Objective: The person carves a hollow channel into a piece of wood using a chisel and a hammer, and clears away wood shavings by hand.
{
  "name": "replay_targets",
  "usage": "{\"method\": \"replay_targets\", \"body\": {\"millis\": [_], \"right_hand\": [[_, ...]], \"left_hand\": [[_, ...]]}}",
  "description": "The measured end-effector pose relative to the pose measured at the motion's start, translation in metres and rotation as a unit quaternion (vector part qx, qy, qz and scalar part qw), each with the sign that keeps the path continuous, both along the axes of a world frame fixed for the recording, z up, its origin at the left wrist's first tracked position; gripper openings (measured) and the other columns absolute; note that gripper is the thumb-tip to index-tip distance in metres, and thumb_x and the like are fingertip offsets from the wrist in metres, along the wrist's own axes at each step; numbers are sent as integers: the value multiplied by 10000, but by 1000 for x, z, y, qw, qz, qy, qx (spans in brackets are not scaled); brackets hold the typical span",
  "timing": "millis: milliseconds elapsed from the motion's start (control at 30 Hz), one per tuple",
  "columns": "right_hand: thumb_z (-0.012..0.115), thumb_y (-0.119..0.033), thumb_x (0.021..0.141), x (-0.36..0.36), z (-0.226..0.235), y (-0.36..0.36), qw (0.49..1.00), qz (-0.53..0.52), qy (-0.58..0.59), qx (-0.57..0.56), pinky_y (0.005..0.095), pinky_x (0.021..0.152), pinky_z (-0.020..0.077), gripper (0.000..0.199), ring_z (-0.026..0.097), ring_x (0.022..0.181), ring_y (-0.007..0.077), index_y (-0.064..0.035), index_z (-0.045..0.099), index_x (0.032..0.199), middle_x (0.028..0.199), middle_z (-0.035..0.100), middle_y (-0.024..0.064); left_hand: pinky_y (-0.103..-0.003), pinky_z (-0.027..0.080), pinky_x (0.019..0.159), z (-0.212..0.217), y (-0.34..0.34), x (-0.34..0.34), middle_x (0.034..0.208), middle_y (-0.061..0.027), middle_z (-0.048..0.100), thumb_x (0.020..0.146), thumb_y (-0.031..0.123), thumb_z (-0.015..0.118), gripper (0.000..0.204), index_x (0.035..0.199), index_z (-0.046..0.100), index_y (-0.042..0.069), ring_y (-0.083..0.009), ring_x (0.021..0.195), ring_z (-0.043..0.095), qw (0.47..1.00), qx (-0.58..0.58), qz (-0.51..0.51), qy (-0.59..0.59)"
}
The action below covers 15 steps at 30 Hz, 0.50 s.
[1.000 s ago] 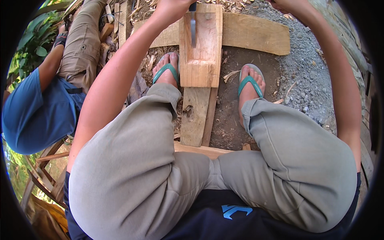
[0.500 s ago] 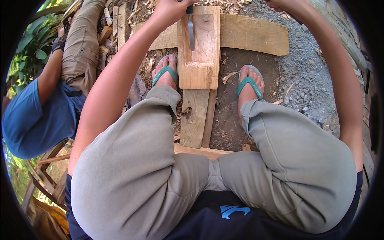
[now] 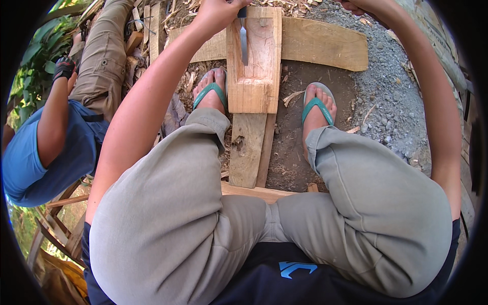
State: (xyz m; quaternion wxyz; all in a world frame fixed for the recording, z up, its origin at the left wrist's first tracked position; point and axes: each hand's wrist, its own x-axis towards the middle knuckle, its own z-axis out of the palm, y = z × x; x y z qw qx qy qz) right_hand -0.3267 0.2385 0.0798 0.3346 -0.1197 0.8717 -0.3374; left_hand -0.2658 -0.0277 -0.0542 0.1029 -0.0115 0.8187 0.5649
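Observation:
At the top edge my left hand (image 3: 221,13) is closed around the dark handle of a chisel (image 3: 244,46). Its flat metal blade points down into the hollow of a carved wooden block (image 3: 252,99), near the hollow's left wall. The block has thick rims and a rough, pale floor. Up at the top right, my right hand (image 3: 365,6) is partly cut off by the frame edge. Its fingers look curled, but whatever they hold is out of sight. The right hand is apart from the block.
A plank (image 3: 325,43) lies crosswise under the block, and another board (image 3: 247,147) runs toward me between my sandalled feet. Grey gravel (image 3: 386,101) is on the right, wood shavings (image 3: 190,81) on the left. A co-worker in a blue shirt (image 3: 56,147) sits close at my left.
The co-worker's arm and gloved hand have shifted, and their torso has leaned slightly. My hands, the chisel and the block look nearly the same.

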Motion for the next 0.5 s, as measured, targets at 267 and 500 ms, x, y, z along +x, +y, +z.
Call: {"method": "replay_targets", "body": {"millis": [267,500], "right_hand": [[617,-383,1052,2,5,-4,1000,10,-25,4,264,451,309,395,385,474,60,-89,672,793,581,444,-53],[619,-380,1051,-1,2,-3,999,-5,-46,-8,262,447,310,394,388,474,62,-86,675,795,586,450,-52]], "left_hand": [[-291,523,700,-7,-6,2,871,-20,681,952,59,684,170,1096,653,-25,-95,778,607,1000,20,11,-7],[-284,533,726,-11,-7,3,897,-22,692,956,54,685,208,1146,662,-28,-96,810,620,999,28,17,-10]]}}
